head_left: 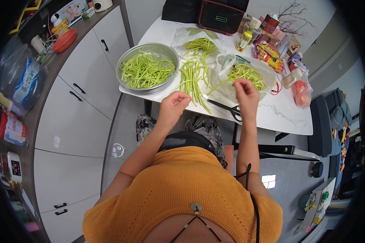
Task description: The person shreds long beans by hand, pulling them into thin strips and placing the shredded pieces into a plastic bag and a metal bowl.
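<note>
On the white counter, head view: two hands work among long green stems.

Left hand (173, 103): the fingers are curled in close, almost a fist. It sits at the near edge of the counter (280, 113), right beside the loose pile of green stems (192, 77). I cannot tell if a stem is pinched inside.

Right hand (245, 91): the fingers (240, 84) are bunched together and point down at the clear bag of cut green bits (245, 73). They touch or nearly touch the bits; I cannot tell if one is held.

Arms: both bare forearms come up from the bottom of the picture. The left one slants in from the left. The right one goes almost straight up.

Green stems: one loose pile lies between the bowl and the bags, just ahead of the left hand.

Metal bowl (148, 69): one, round, full of cut green stems, on the left corner of the counter.

Clear bags: two. The far one (196, 40) holds more stems.

Scissors (227, 108): one black pair, lying flat between the two hands.

Yellow bottle (244, 40): one, standing up at the back.

Black and red case (221, 16): one, at the far edge.
</note>
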A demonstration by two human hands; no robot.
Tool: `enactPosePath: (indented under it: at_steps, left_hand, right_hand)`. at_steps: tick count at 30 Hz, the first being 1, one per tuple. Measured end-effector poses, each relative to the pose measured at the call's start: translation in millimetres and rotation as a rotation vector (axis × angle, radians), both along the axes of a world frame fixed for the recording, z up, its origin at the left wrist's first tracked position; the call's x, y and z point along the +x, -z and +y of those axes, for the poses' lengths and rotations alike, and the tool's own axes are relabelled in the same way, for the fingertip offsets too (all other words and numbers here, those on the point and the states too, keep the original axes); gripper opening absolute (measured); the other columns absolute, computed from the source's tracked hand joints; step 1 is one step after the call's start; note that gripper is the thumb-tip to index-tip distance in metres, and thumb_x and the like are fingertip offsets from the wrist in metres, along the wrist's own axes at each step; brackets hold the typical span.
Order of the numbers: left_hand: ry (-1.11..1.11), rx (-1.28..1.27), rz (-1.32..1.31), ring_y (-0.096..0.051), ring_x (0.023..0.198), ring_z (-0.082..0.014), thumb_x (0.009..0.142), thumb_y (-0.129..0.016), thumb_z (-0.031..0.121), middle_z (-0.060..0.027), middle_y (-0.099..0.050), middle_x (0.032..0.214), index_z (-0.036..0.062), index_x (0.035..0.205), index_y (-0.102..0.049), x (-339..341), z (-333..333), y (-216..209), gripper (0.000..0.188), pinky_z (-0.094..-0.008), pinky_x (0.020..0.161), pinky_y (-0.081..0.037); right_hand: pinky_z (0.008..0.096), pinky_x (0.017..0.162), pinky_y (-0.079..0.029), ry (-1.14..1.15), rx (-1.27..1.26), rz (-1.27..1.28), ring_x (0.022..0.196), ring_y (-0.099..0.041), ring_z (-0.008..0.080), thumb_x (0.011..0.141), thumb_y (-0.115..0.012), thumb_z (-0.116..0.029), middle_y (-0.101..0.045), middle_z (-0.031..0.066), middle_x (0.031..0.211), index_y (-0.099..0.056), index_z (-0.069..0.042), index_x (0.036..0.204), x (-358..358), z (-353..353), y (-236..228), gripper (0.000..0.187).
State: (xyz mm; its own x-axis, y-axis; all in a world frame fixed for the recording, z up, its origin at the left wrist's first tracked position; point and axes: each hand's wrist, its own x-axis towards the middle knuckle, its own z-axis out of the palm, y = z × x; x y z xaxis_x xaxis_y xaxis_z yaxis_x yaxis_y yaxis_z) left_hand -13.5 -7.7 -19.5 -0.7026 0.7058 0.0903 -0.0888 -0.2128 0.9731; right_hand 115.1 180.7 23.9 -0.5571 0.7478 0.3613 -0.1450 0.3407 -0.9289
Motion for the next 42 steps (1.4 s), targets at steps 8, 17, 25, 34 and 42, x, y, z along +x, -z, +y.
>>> enactPosePath:
  at_steps: [8,17,25,34,42]
  left_hand:
    - [-0.009,-0.05,-0.083,-0.04,0.051,-0.0018,0.085,-0.055,0.013,0.0025,-0.053,0.071,0.0017,0.093,-0.059,-12,1,13,0.014,-0.0144,0.046,-0.031]
    - [0.001,-0.114,-0.09,-0.04,0.051,-0.0023,0.086,-0.054,0.012,0.0009,-0.053,0.072,0.0019,0.095,-0.058,-22,0,30,0.015,-0.0149,0.046,-0.032]
    - [0.01,-0.132,-0.065,-0.041,0.052,-0.0027,0.085,-0.053,0.012,0.0004,-0.054,0.072,0.0013,0.095,-0.058,-25,-2,34,0.015,-0.0148,0.047,-0.033]
    - [0.015,-0.111,-0.005,-0.04,0.052,-0.0025,0.086,-0.053,0.011,0.0014,-0.053,0.071,0.0016,0.094,-0.058,-22,2,29,0.014,-0.0148,0.047,-0.033]
    - [-0.32,-0.11,0.671,-0.044,0.057,-0.0062,0.078,-0.058,0.0,-0.0071,-0.054,0.099,0.0029,0.106,-0.056,-5,7,-9,0.028,-0.0185,0.052,-0.037]
  right_hand:
    - [0.0208,0.055,-0.043,0.408,0.33,-0.05,0.068,-0.054,0.0098,0.08,-0.061,-0.008,-0.061,0.0035,0.089,-0.062,-0.004,0.096,1,75,9,0.017]
    - [0.0356,0.059,-0.047,-0.029,0.699,-0.412,0.064,-0.059,0.0283,0.075,-0.062,-0.014,-0.061,0.006,0.087,-0.063,-0.012,0.087,-58,-11,57,0.012]
    - [0.0388,0.057,-0.047,0.078,0.769,-0.723,0.067,-0.06,0.0302,0.074,-0.063,-0.024,-0.06,0.0124,0.083,-0.057,-0.008,0.078,-96,-20,73,0.018]
    - [0.0416,0.058,-0.046,0.217,0.537,-0.588,0.066,-0.059,0.0329,0.077,-0.059,-0.022,-0.061,0.0127,0.066,-0.057,-0.007,0.079,-78,2,51,0.015]
    - [0.0175,0.039,-0.03,-0.338,-0.225,-0.23,0.045,-0.041,0.0019,0.085,-0.056,-0.011,-0.059,0.0022,0.066,-0.054,-0.002,0.087,-14,1,11,0.009]
